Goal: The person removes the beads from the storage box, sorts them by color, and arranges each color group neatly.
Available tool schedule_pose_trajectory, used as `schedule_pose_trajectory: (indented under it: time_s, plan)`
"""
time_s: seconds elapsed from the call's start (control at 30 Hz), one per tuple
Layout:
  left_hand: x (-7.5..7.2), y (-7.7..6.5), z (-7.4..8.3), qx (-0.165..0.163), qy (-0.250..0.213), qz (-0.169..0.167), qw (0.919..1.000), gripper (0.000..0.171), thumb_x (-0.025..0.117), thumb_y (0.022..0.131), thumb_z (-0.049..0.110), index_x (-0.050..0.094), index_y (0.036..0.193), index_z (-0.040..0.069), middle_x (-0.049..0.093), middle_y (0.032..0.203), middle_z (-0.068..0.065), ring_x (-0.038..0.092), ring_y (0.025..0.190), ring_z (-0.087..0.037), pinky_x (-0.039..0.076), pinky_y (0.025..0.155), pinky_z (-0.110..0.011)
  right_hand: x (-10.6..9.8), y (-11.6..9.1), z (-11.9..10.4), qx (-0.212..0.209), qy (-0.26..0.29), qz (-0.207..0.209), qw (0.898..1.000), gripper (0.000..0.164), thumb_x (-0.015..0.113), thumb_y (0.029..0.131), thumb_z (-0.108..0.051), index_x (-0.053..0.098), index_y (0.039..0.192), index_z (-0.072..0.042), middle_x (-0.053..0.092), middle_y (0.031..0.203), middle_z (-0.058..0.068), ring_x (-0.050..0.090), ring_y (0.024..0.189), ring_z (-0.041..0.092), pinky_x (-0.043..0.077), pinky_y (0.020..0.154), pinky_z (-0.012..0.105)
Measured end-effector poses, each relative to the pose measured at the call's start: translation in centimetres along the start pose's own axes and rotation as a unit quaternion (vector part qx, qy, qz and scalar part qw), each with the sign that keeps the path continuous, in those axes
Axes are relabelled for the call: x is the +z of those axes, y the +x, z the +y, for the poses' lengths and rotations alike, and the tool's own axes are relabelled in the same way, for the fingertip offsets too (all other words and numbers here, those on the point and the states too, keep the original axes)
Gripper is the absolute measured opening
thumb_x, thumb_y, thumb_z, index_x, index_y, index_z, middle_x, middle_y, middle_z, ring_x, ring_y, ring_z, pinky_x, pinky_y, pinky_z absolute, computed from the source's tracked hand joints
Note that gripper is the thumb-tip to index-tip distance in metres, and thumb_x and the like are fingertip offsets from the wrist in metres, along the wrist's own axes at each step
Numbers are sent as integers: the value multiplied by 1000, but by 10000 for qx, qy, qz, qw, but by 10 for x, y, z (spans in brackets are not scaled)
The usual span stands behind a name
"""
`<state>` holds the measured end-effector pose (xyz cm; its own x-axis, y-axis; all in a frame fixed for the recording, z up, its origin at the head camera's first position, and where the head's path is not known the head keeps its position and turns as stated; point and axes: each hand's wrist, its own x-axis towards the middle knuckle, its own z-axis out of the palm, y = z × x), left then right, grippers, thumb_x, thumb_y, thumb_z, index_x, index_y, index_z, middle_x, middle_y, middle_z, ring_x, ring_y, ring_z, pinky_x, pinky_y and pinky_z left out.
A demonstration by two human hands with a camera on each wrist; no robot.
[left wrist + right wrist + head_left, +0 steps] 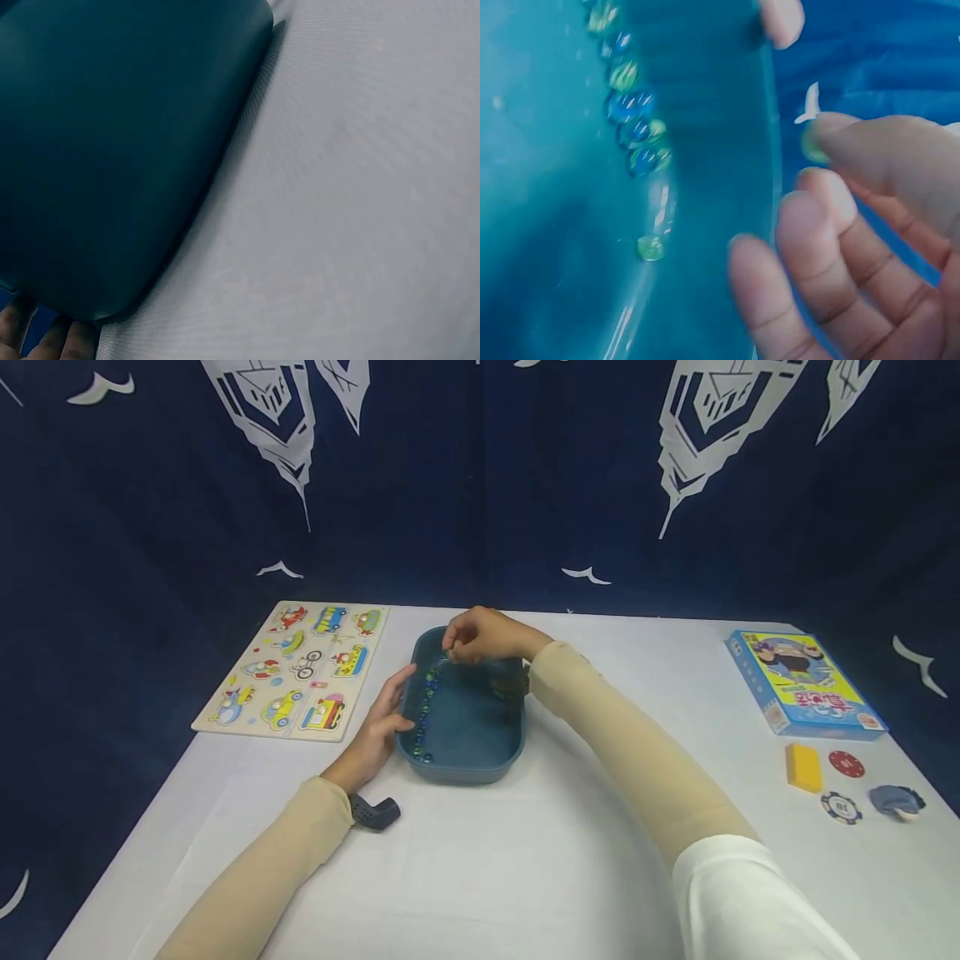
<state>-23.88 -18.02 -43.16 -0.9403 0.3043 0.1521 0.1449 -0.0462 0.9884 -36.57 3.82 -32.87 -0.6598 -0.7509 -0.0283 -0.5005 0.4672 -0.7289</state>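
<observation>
A blue-green plastic tub stands in the middle of the table. My left hand grips its left side, the thumb at the rim and the other fingers against the outer wall; some fingertips show at the corner of the left wrist view. Blue and green glass marbles line the tub floor along the left wall, and one green marble lies apart from the row. Over the tub's far edge, my right hand pinches a greenish marble between thumb and finger, partly hidden by them.
Left of the tub lies a wooden vehicle puzzle board. At the right are a blue-and-yellow box, a yellow block, a red chip, a black-and-white chip and a small grey-blue item. A dark patterned curtain hangs behind the table.
</observation>
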Motion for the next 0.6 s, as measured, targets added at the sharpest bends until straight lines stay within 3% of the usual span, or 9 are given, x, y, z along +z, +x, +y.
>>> schedule_pose_trajectory:
  time_s: [0.13,0.27,0.4,0.6]
  plan:
    - [0,-1,0,26,-24,-17,10000,90,44,75,1,15,160,15,4,167,4,-2,153,-20,-5,119,-55,-5,-26,0,-485,659,327,9961,16,68,92,-7,69,106,1,67,89,18,59,71,24,52,68,35]
    - [-1,-4,0,33,-24,-7,10000,90,44,75,0,15,160,14,5,167,3,0,153,-21,-3,119,-54,-9,-54,7,-642,1126,828,9881,19,68,92,-9,68,109,1,67,93,20,60,76,27,54,72,38]
    - [0,-3,0,31,-59,-2,10000,90,43,75,-1,16,159,14,5,167,3,1,153,-22,-1,119,-54,-12,-81,21,-478,1301,1407,9803,19,69,92,-11,68,108,-1,67,96,19,64,78,25,56,77,43]
    - [2,-2,1,-46,-31,7,10000,89,43,76,0,16,159,15,4,167,4,-1,153,-20,-4,119,-54,-10,-117,61,-34,1242,1973,9724,21,68,93,-12,67,109,1,67,91,14,63,73,24,55,70,35]
